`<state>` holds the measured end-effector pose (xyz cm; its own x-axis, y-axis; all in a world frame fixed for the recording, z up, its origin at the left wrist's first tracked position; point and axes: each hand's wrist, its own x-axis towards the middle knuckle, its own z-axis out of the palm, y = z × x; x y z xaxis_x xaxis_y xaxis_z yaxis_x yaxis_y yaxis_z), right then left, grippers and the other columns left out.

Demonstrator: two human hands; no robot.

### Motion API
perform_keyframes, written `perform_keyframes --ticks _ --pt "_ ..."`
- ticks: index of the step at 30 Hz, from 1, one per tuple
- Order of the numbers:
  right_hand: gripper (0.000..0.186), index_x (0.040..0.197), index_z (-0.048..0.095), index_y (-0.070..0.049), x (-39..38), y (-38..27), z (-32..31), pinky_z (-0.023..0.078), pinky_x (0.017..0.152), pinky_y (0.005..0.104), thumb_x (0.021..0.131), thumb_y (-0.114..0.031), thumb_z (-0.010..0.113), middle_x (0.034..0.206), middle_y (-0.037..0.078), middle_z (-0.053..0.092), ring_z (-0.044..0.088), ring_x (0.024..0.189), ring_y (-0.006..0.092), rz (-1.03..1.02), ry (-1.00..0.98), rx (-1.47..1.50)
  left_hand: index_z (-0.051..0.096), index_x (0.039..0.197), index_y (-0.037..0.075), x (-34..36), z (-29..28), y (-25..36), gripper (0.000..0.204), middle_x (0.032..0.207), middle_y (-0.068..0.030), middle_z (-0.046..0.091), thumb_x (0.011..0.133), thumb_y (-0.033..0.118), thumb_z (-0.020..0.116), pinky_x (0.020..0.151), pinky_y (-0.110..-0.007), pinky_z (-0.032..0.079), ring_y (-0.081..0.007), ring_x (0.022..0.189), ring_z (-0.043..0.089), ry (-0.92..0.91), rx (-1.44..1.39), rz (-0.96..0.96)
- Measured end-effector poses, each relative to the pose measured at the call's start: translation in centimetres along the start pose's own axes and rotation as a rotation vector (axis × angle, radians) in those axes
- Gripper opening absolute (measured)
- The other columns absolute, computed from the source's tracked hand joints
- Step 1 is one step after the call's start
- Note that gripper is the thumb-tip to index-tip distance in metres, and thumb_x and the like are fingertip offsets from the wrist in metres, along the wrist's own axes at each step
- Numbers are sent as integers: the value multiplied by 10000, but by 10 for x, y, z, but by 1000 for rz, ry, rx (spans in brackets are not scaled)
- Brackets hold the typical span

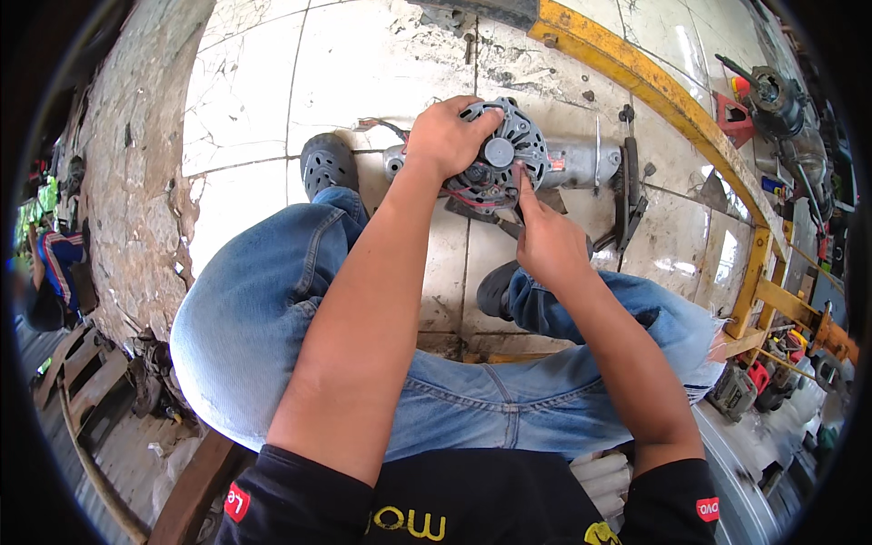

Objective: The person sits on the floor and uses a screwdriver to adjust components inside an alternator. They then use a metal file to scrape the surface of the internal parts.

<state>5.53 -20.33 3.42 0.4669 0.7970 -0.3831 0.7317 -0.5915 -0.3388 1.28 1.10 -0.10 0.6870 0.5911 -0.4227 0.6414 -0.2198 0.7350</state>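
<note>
My left hand [445,138] grips the upper left of a round grey metal motor unit [531,136], thumb over its slotted end cover with a round center cap. My right hand [550,238] has its index finger extended to the cover below the cap; the other fingers are curled, partly hiding something dark I cannot make out. Red wire shows at the unit's lower edge. A silver cylindrical body [585,162] lies behind it to the right, and a short cable pokes out at the left.
A yellow metal frame [636,68] arches along the right over tiled floor [245,91], with metal bars [629,207], a red stand [732,116] and machine parts [787,127]. My sandalled feet and jeans surround the unit. A person [56,268] is at far left by rough pavement.
</note>
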Motion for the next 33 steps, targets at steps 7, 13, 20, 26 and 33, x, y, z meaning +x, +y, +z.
perform_keyframes --ticks 7,13,20,26,33 --pt "929 1639 167 -75 -2 -2 3 551 686 501 814 -24 589 1016 167 718 704 835 387 -23 -9 -15 673 1331 61 -1 -1 2 704 1244 -252 692 865 587 671 1040 -415 503 -384 1182 659 2 10 17" --pt "924 1628 185 -32 -3 -9 -2 554 668 495 799 -29 593 992 174 722 711 799 377 17 -67 4 673 1330 56 -4 0 2 707 1262 -257 682 867 590 668 1051 -409 494 -385 1202 649 21 3 -5" --pt "929 1640 161 -60 1 -3 3 555 656 491 812 -34 582 1000 185 725 709 786 385 -2 -11 -24 690 1301 57 -2 0 3 663 1202 -236 718 870 560 695 1031 -392 503 -362 1155 679 33 -15 8" --pt "920 1647 159 -108 -3 -1 -4 553 675 510 829 -39 573 1002 183 723 701 784 400 -22 -35 -26 676 1323 50 -2 -1 1 687 1263 -254 683 878 573 664 1050 -413 496 -378 1192 656 19 8 24" --pt "891 1653 172 -226 -3 28 4 551 679 518 874 -57 569 985 166 705 697 807 394 -101 -17 -38 684 1308 55 -5 1 5 678 1215 -251 702 878 578 660 1039 -410 503 -384 1162 667 19 4 39"
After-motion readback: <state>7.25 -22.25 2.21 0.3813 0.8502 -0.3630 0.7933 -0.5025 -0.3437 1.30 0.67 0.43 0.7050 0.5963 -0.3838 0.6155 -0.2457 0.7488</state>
